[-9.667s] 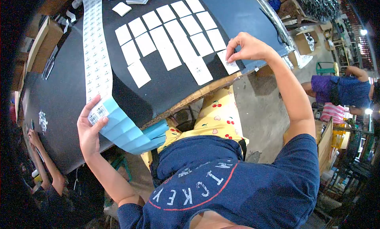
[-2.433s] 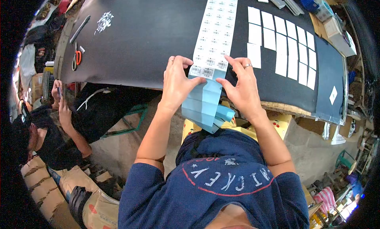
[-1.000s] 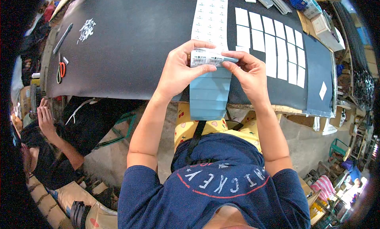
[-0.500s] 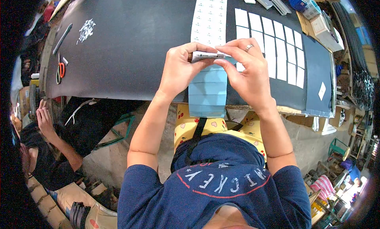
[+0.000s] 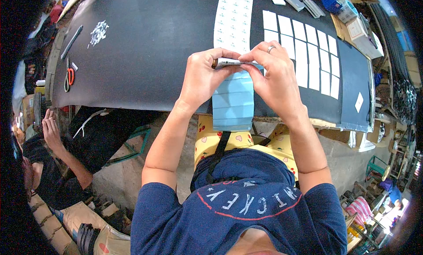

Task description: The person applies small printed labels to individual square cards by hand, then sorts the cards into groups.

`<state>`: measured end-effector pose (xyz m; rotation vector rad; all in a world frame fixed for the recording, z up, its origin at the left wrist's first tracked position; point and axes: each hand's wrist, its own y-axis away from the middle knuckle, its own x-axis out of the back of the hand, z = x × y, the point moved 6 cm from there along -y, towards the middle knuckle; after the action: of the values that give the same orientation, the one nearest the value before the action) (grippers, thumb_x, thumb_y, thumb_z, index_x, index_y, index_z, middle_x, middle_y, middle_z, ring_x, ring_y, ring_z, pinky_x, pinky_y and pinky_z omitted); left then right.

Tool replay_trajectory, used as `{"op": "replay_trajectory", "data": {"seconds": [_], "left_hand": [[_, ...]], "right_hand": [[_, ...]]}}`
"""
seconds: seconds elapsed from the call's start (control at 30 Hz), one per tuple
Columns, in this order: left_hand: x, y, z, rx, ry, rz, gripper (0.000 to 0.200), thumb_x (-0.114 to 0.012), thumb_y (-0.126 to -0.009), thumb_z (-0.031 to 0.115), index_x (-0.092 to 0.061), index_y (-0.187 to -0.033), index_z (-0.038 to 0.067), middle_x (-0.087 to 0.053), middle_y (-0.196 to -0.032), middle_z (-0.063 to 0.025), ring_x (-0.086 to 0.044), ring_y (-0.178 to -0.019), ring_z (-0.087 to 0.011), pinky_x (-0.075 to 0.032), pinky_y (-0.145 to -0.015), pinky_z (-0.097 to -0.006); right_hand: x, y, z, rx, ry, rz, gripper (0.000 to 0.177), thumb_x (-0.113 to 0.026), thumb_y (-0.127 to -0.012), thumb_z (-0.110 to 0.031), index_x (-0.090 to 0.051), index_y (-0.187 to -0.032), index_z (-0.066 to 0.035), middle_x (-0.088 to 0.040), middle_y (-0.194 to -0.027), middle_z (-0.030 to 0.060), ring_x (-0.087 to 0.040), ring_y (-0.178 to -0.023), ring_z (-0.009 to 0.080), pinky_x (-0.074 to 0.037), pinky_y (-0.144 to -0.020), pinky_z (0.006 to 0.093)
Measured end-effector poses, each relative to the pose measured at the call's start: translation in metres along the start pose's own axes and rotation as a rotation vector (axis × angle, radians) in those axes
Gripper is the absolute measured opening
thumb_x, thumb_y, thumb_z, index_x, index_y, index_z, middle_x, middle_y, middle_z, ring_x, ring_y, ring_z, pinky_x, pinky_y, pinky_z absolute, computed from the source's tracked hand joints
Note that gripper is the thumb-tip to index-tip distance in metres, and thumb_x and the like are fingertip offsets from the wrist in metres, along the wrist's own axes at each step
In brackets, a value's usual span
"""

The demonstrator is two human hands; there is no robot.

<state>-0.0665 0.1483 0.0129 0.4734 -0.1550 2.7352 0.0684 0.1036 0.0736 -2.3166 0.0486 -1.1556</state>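
My left hand (image 5: 200, 78) grips a slim tube-shaped piece (image 5: 227, 62), white with small dark print and a brown end near my left fingers. The fingertips of my right hand (image 5: 275, 81), with a ring on one finger, pinch its other end. Both hands hover over a long label strip (image 5: 233, 21). Its far part is white with rows of small printed marks. The nearer part is a bare light-blue backing (image 5: 232, 103) that hangs over the table edge toward my lap. What exactly the slim piece is, I cannot make out.
Rows of white rectangular cards (image 5: 301, 56) lie right of the strip on the black table (image 5: 145, 48). At left are orange-handled scissors (image 5: 69, 76), a cutter-like tool (image 5: 72, 42) and a heap of white scraps (image 5: 98, 33). A white box (image 5: 363, 34) stands far right. Another person's hand (image 5: 52, 131) shows at left.
The slim piece has turned slightly in my fingers, and its print shows differently. My right fingertips have closed in tighter at its end. The whole view has shifted a little.
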Motion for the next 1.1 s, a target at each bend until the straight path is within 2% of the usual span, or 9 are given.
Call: {"op": "replay_trajectory", "data": {"seconds": [0.1,0.17,0.2,0.27,0.6,0.77,1.1], "left_hand": [[-0.001,0.000,0.001,-0.004,-0.036,0.001,0.021,-0.074,-0.077,0.006,-0.071,-0.097,0.002,-0.072,-0.086,-0.0042,-0.063,-0.077,-0.0053,-0.052,-0.068,-0.0223],[0.001,0.001,0.010,-0.187,0.023,0.088,0.023,-0.075,-0.074,0.006,-0.072,-0.097,0.004,-0.067,-0.068,-0.0035,-0.051,-0.057,-0.0028,-0.044,-0.052,-0.0228],[0.003,0.002,0.012,-0.187,0.023,0.088,0.023,-0.075,-0.074,0.006,-0.072,-0.097,0.004,-0.067,-0.068,-0.0035,-0.051,-0.057,-0.0028,-0.044,-0.052,-0.0228],[0.003,0.001,0.009,-0.023,-0.053,0.003,0.021,-0.074,-0.077,0.005,-0.071,-0.097,0.002,-0.072,-0.086,-0.0051,-0.063,-0.077,-0.0058,-0.051,-0.069,-0.0230],[0.003,0.001,0.010,-0.038,-0.021,0.004,0.021,-0.073,-0.077,0.004,-0.071,-0.097,0.002,-0.072,-0.086,-0.0051,-0.063,-0.078,-0.0059,-0.052,-0.069,-0.0226],[0.004,0.001,0.011,-0.046,0.049,0.020,0.022,-0.076,-0.075,0.005,-0.072,-0.097,0.002,-0.072,-0.086,-0.0050,-0.063,-0.078,-0.0058,-0.052,-0.069,-0.0223],[0.003,0.000,0.004,-0.005,-0.073,0.025,0.021,-0.076,-0.075,0.007,-0.072,-0.095,0.003,-0.072,-0.085,-0.0044,-0.061,-0.076,-0.0049,-0.052,-0.069,-0.0223]], "right_hand": [[-0.001,0.000,0.003,-0.019,-0.047,-0.012,0.010,-0.067,-0.071,-0.002,-0.065,-0.080,-0.005,-0.059,-0.081,0.0092,-0.053,-0.086,0.0284,-0.042,-0.078,0.0395],[-0.002,-0.001,0.004,-0.019,-0.073,-0.033,0.010,-0.068,-0.071,-0.002,-0.064,-0.081,-0.004,-0.058,-0.082,0.0099,-0.053,-0.086,0.0288,-0.041,-0.079,0.0396],[-0.002,0.000,0.003,-0.019,-0.073,-0.032,0.010,-0.068,-0.071,-0.002,-0.064,-0.081,-0.004,-0.058,-0.082,0.0099,-0.053,-0.086,0.0288,-0.041,-0.079,0.0396],[-0.002,-0.001,0.003,-0.027,-0.087,-0.031,0.011,-0.068,-0.071,-0.002,-0.063,-0.081,-0.004,-0.058,-0.083,0.0099,-0.052,-0.086,0.0290,-0.041,-0.079,0.0396],[-0.001,0.005,0.002,0.024,-0.084,0.060,0.014,-0.069,-0.070,-0.001,-0.063,-0.083,-0.004,-0.058,-0.085,0.0086,-0.053,-0.089,0.0279,-0.042,-0.081,0.0384],[0.007,0.005,-0.007,0.093,0.026,0.135,0.016,-0.070,-0.071,-0.002,-0.065,-0.086,-0.004,-0.060,-0.089,0.0082,-0.054,-0.091,0.0270,-0.043,-0.082,0.0386],[-0.001,0.006,0.001,0.096,-0.008,0.063,0.016,-0.068,-0.071,-0.002,-0.068,-0.086,-0.006,-0.061,-0.083,0.0063,-0.054,-0.088,0.0254,-0.043,-0.077,0.0380]]}}
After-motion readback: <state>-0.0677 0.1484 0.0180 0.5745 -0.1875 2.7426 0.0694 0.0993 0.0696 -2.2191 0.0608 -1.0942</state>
